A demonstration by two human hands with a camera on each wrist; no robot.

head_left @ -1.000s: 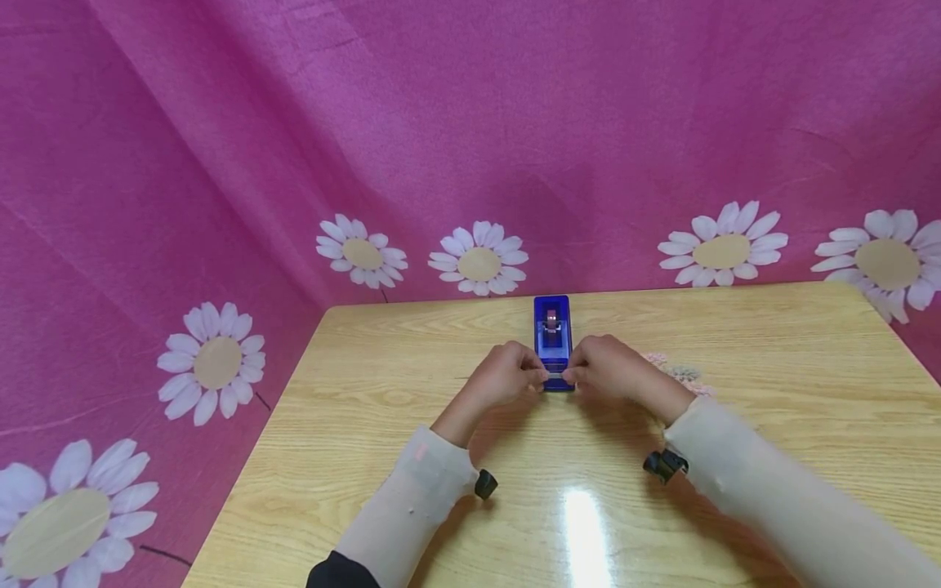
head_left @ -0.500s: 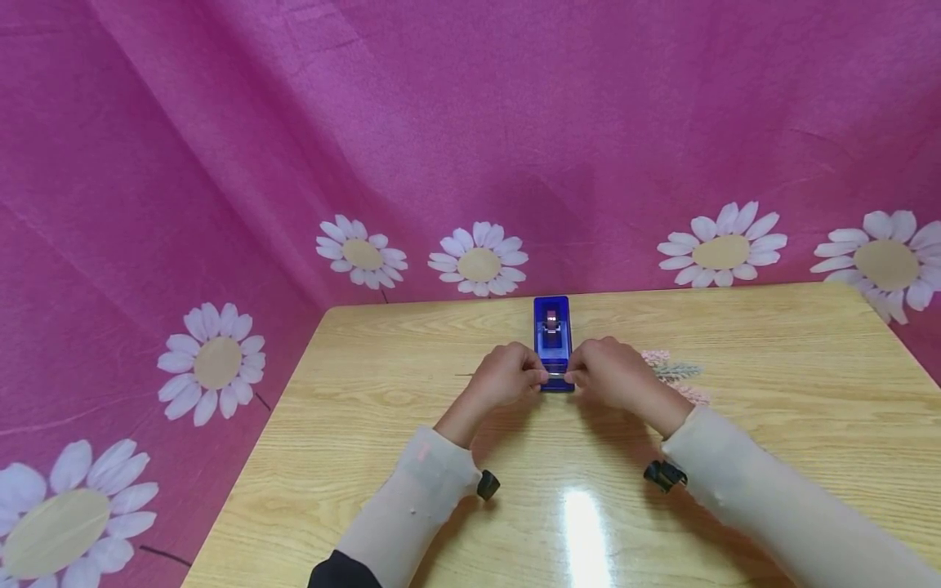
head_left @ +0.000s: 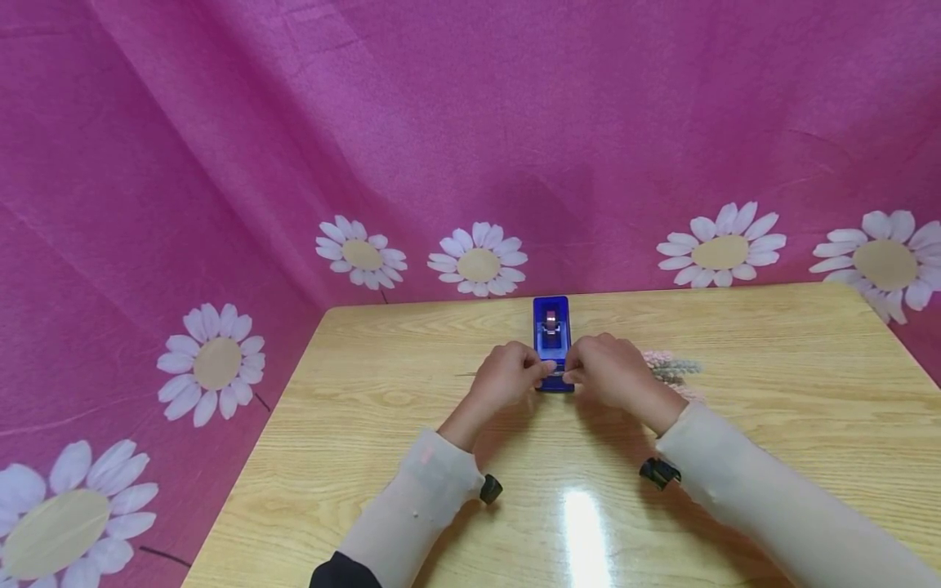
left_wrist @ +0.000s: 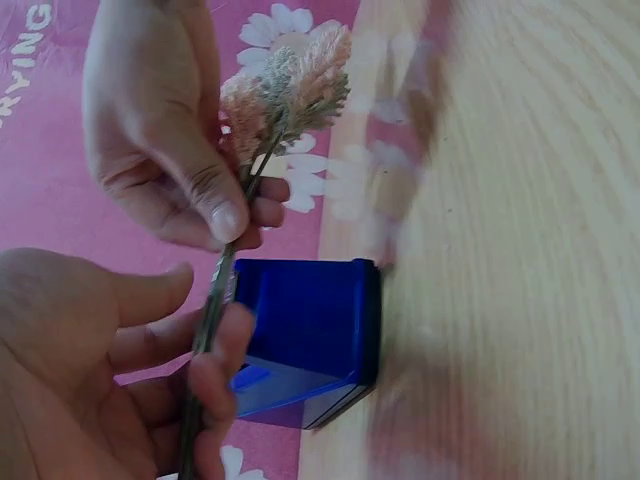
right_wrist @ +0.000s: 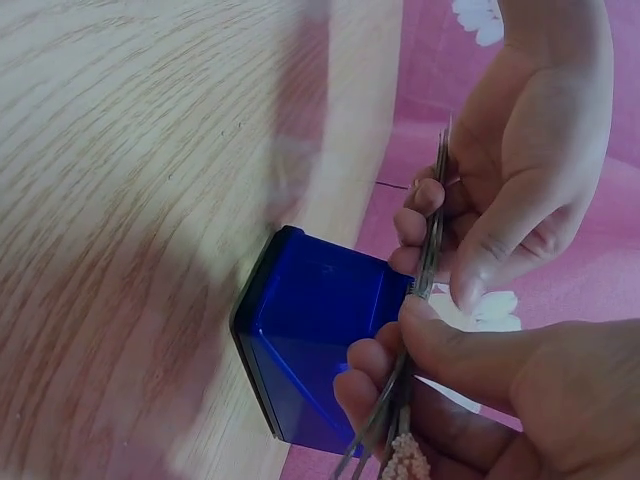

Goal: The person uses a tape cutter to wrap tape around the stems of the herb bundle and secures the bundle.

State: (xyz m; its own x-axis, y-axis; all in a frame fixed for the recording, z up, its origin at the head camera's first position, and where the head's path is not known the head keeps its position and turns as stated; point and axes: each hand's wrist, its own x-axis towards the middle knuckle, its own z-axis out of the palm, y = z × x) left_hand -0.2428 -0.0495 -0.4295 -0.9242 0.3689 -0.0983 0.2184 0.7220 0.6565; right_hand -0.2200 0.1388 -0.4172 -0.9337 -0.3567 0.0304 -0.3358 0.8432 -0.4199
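A blue tape dispenser (head_left: pixel 553 314) stands lengthwise at the far edge of the table. Over its near end, both hands hold a thin bundle of artificial flower stems (left_wrist: pixel 213 315). In the left wrist view, my left hand (left_wrist: pixel 120 370) has its fingers curled round the lower stems, its thumb lifted off them. My right hand (left_wrist: pixel 165 140) pinches the same bundle closer to the pink and grey-green flower heads (left_wrist: pixel 290 85). From the head view, these heads stick out beyond my right hand (head_left: pixel 613 376). The fingers partly hide the dispenser's near end.
The wood-grain table (head_left: pixel 353 441) runs back to a pink cloth (head_left: pixel 515 122) printed with white daisies. A bright light reflection (head_left: pixel 586 539) lies on the tabletop. Each sleeve carries a small black camera, one of them at the right wrist camera (head_left: pixel 659 473).
My left fingers have shifted slightly right, narrowing the gap between the hands. The flower heads have turned a little behind my right hand. The dispenser stays in place.
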